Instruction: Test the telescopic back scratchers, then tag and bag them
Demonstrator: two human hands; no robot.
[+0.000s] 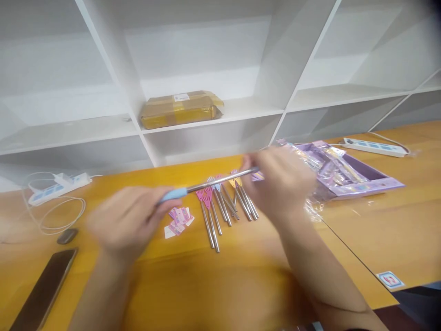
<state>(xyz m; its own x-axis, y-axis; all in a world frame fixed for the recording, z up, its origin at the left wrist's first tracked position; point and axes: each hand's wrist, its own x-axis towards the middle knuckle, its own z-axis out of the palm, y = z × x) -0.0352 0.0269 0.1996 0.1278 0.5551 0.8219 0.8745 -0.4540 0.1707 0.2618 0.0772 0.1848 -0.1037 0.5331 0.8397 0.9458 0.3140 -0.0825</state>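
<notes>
My left hand (127, 218) is closed around the light blue plastic end of a back scratcher (222, 180). Its thin metal rod slants up to my right hand (282, 184), whose fingers grip the far end. Both hands hold it above the table, and both are blurred by motion. Beneath it lie several more back scratchers (212, 230), with pink, blue and yellow hand-shaped heads and metal rods pointing toward me. Beside them, near my left hand, is a loose pile of small pink and white cards (179, 221).
A purple box (367, 187) with plastic-wrapped items stands right. Power strips (375, 147) lie at both sides, with a white cable (82, 209) on the left. A phone (44, 289) and small dark object (67, 236) lie left. A taped parcel (179, 109) sits on the shelf.
</notes>
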